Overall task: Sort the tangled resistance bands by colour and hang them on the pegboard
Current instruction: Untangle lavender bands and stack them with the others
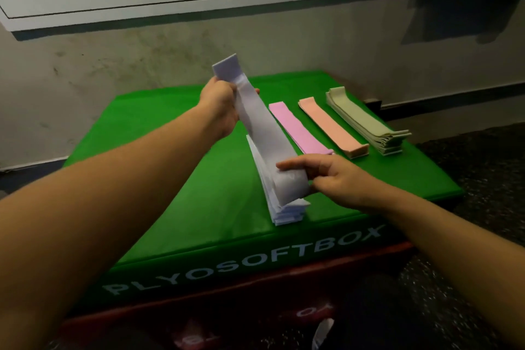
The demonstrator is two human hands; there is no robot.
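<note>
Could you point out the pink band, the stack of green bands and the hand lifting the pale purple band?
pink band [298,129], head view, middle of its flat top.
green bands [366,119], head view, top band of the stack.
left hand [220,104], head view, back of the hand gripping the band's raised end.

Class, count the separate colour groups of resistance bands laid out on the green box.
4: a lavender rubber band stack nearest, then a pink flat band, a peach flat band and an olive-green band stack at the right. Others may lie out of view.
</note>
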